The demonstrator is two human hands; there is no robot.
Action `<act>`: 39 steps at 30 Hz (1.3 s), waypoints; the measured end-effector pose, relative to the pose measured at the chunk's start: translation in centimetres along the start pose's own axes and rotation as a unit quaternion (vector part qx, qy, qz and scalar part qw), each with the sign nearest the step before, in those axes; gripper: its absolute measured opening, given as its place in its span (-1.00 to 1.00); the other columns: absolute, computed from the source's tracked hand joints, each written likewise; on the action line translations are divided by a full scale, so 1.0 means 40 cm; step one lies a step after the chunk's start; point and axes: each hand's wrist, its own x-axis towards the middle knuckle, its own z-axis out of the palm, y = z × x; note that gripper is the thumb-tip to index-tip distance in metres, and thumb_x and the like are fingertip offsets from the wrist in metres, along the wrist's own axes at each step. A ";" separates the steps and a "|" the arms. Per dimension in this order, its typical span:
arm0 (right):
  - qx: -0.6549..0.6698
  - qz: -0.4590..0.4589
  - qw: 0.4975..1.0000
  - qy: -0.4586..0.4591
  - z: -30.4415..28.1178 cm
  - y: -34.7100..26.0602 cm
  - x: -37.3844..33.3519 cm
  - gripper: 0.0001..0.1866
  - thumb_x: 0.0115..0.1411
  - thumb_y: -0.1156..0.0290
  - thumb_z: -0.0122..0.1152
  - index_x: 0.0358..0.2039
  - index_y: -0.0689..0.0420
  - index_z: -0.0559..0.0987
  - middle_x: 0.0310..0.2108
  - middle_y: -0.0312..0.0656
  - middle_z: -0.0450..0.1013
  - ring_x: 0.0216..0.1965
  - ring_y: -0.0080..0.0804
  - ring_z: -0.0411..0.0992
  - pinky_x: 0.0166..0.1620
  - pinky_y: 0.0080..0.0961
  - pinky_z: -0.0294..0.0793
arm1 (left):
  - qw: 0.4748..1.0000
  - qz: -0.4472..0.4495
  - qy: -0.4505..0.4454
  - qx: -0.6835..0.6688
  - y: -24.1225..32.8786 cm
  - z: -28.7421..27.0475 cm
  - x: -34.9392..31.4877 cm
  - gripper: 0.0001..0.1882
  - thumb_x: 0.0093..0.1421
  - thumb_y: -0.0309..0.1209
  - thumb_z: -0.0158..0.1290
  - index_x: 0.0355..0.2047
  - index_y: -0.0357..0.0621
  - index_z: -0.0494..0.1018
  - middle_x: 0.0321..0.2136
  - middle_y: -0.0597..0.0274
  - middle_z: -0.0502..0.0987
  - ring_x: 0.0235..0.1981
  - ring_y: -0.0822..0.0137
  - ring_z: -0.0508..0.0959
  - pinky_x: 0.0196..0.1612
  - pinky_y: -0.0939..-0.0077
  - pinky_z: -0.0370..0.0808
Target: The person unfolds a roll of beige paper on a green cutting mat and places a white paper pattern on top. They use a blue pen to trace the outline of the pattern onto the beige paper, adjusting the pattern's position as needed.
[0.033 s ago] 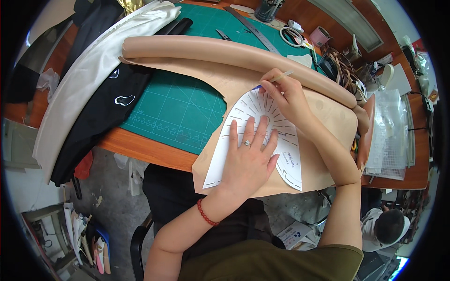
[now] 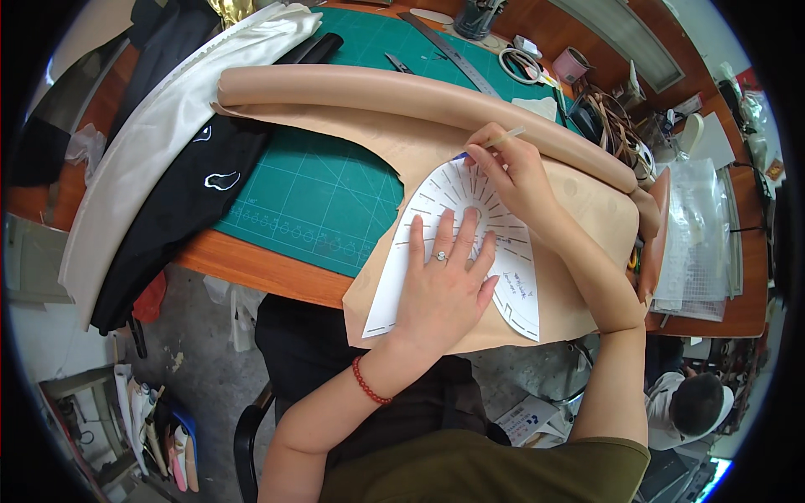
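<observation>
My left hand (image 2: 444, 289), with a ring and a red bead bracelet at the wrist, lies flat with fingers spread on a white paper pattern (image 2: 387, 306) marked with radiating dashes. The pattern rests on a tan leather sheet (image 2: 587, 210) whose far end is rolled up (image 2: 377, 88). My right hand (image 2: 513, 172) pinches a thin pale pen (image 2: 508, 134), its tip at the pattern's far curved edge.
A green cutting mat (image 2: 319, 193) covers the orange wooden table (image 2: 251, 264). Black cloth (image 2: 176, 210) and white cloth (image 2: 151, 142) hang off the left. A metal ruler (image 2: 449, 50), scissors (image 2: 524, 65) and coiled straps (image 2: 616, 126) lie behind. Another person (image 2: 696, 407) sits lower right.
</observation>
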 end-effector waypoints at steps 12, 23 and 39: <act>-0.031 0.028 0.997 0.063 -0.028 0.021 -0.042 -0.89 0.36 0.51 0.14 -0.32 0.27 0.52 -0.43 -0.15 0.51 -0.41 -0.33 0.56 -0.28 -0.43 0.52 | 1.000 0.003 0.001 0.003 0.002 -0.003 0.001 -0.47 0.29 -0.05 0.10 0.20 0.01 0.48 0.33 0.03 0.30 0.34 -0.05 0.26 0.41 -0.25 0.01; -0.011 0.035 0.997 0.071 -0.029 0.030 -0.034 -0.89 0.37 0.46 0.16 -0.29 0.22 0.54 -0.47 -0.16 0.54 -0.43 -0.36 0.58 -0.31 -0.44 0.52 | 1.000 0.006 -0.001 0.009 0.000 0.000 -0.001 -0.47 0.31 -0.04 0.07 0.21 0.00 0.48 0.32 -0.02 0.30 0.34 -0.06 0.26 0.42 -0.29 -0.01; -0.215 -0.027 0.976 0.019 -0.124 -0.026 -0.167 -0.92 0.29 0.46 0.25 -0.30 0.12 0.50 -0.42 -0.08 0.52 -0.36 -0.04 0.52 -0.29 -0.23 0.50 | 1.000 0.009 0.020 0.012 0.004 0.004 0.004 -0.48 0.26 -0.09 0.13 0.19 0.04 0.49 0.30 0.03 0.32 0.32 -0.07 0.27 0.41 -0.25 0.01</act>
